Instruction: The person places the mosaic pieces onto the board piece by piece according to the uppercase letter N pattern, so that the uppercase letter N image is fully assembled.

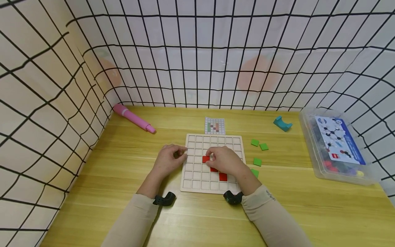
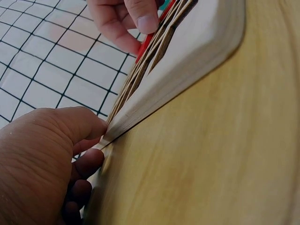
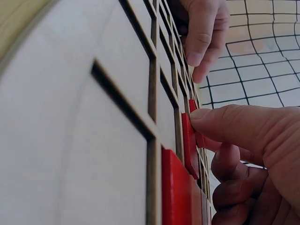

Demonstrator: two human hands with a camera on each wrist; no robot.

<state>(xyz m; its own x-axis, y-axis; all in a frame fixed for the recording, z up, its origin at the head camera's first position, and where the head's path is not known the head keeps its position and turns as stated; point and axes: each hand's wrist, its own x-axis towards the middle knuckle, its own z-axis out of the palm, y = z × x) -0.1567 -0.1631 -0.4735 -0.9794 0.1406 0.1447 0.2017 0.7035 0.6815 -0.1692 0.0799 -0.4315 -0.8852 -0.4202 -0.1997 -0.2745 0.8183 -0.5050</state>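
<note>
A pale wooden grid board lies in the middle of the table. My left hand holds its left edge, thumb on top of the rim in the left wrist view. Over the board, my right hand pinches a red square tile between thumb and forefinger, low over a cell. Two more red tiles sit diagonally below it: one partly covered by the hand, and a nearer red tile in full sight. In the right wrist view the thumb reaches past the nearer red tile.
Several green tiles lie right of the board. Behind it is a small pattern card. A pink marker-like stick lies back left, a teal curved piece back right. A clear plastic box stands far right. Black mesh encloses the table.
</note>
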